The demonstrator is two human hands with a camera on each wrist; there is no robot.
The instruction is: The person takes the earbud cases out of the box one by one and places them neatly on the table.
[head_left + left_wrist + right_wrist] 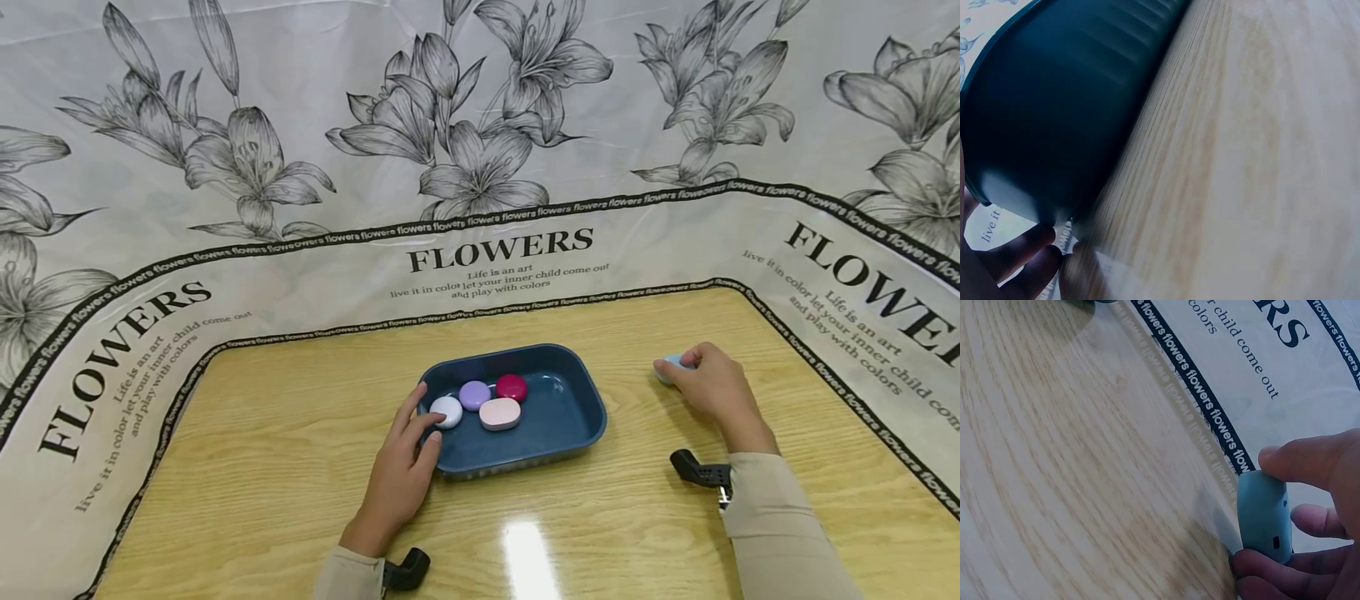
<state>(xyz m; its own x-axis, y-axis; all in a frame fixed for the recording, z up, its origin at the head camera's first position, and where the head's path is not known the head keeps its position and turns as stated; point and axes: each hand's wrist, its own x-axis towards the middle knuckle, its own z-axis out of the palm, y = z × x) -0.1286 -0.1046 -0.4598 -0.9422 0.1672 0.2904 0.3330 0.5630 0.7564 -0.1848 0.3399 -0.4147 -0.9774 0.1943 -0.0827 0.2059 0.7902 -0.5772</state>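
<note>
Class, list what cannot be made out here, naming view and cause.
Head: part of the light blue piece, covered by the right hand.
Head: part of the white piece, covered by the left hand.
Left wrist: the inside of the tray, hidden by its wall.
Head: the rightmost big word on the cloth, cut by the edge.

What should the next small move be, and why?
I'd suggest the right hand carry the blue object left, over the bare right side of the tray. The hand pinches it outside the tray, four rounded objects lie inside, and the left hand is at the tray's left end.
</note>
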